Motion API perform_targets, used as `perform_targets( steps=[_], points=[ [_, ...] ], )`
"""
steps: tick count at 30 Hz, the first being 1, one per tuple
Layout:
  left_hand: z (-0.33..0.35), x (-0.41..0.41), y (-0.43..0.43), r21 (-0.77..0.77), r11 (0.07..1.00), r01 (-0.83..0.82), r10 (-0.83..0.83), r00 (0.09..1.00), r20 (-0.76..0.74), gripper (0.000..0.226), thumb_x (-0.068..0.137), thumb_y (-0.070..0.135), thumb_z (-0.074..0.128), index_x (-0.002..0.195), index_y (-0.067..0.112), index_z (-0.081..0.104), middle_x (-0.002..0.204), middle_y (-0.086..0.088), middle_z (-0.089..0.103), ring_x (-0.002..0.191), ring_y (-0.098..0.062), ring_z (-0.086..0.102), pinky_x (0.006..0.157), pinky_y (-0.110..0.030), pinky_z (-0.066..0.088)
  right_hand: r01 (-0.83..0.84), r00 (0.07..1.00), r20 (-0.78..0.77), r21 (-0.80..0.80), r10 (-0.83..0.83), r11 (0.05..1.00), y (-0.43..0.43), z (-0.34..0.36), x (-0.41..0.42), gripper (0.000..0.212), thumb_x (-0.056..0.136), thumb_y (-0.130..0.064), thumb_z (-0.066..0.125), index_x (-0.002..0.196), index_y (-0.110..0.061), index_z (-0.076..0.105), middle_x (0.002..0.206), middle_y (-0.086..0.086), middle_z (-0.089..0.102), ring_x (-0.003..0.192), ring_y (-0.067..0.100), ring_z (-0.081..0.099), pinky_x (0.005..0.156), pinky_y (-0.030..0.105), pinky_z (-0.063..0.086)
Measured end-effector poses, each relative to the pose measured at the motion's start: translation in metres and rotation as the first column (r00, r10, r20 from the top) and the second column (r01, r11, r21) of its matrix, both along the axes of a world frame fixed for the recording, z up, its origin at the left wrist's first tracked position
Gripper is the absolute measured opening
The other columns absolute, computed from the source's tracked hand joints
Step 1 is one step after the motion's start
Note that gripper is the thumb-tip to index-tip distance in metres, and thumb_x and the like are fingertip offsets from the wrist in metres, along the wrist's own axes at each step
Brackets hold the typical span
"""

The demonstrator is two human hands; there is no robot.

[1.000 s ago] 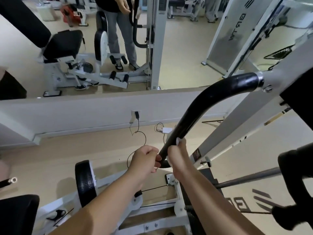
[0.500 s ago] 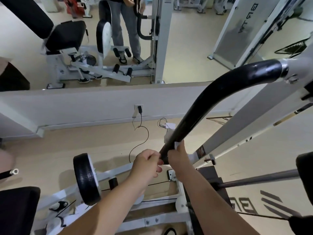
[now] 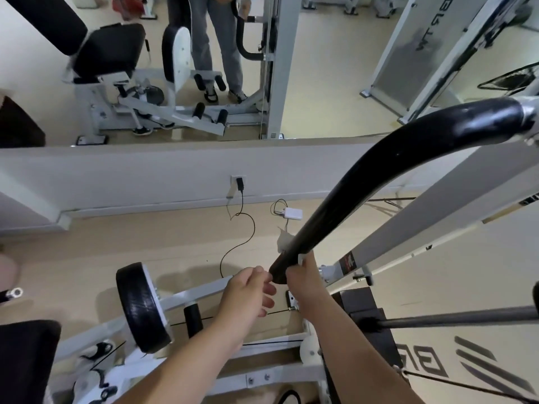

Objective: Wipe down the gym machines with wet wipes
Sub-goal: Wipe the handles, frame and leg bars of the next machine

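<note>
Two hands at the stiff, likely slick handle's (image 3: 379,176) low end: right hand (image 3: 303,278) fingers clamp the limp wet wipe (image 3: 283,239) round it; left hand (image 3: 248,290) fingers loosely curled, empty.

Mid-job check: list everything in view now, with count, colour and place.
handle: one, black, curving from upper right to centre
wet wipe: one, white, wrapped round the handle's lower end
roller pad: one, black, lower left
frame beam: one, white, slanting right of the handle
adapter: one, white, on the floor near the wall
cable: one, black, from the wall socket to the floor
mirror: one, across the top, reflecting machines
left hand: one, loosely curled beside the handle's end, holding nothing
right hand: one, gripping the wet wipe against the handle
</note>
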State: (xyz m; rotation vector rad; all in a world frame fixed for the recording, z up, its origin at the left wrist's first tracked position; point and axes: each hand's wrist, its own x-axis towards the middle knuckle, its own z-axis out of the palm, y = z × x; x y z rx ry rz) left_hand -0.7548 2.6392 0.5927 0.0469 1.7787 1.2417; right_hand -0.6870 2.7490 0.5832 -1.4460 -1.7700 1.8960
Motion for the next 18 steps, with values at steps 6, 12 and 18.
perform_targets(
  steps=[6,12,18],
  points=[
    [-0.01,-0.004,-0.008,-0.008,1.0,0.001,-0.001,1.0,-0.028,0.019,0.105,0.025,0.05,0.102,0.019,0.068,0.092,-0.007,0.072,0.072,-0.018,0.063,0.063,-0.031,0.05,-0.051,0.998,-0.041,-0.09,0.048,0.995,0.001,-0.012,0.001,0.049,0.082,-0.001,0.036,0.114,-0.035,0.05,0.119,-0.006,0.051,0.118,0.021,0.045,0.096,0.037,0.038],
    [-0.014,-0.003,0.002,-0.017,1.0,0.012,-0.013,0.998,-0.063,0.021,0.105,0.015,0.045,0.104,0.025,0.065,0.098,-0.005,0.072,0.077,-0.016,0.065,0.067,-0.029,0.054,0.172,0.909,-0.383,-0.022,-0.168,0.985,0.008,0.051,0.01,0.046,0.085,0.014,0.039,0.125,-0.008,0.048,0.103,0.001,0.053,0.094,0.012,0.051,0.081,0.025,0.043],
    [-0.033,0.007,-0.017,-0.037,0.999,0.027,-0.028,0.999,-0.031,0.018,0.106,0.019,0.05,0.112,0.028,0.065,0.102,-0.002,0.072,0.075,-0.013,0.066,0.068,-0.029,0.055,0.0,0.997,0.073,-0.089,0.006,0.996,-0.006,-0.03,-0.004,0.075,0.097,0.006,0.036,0.158,-0.037,0.027,0.153,-0.002,0.041,0.14,0.02,0.036,0.118,0.046,0.026]
  ],
)
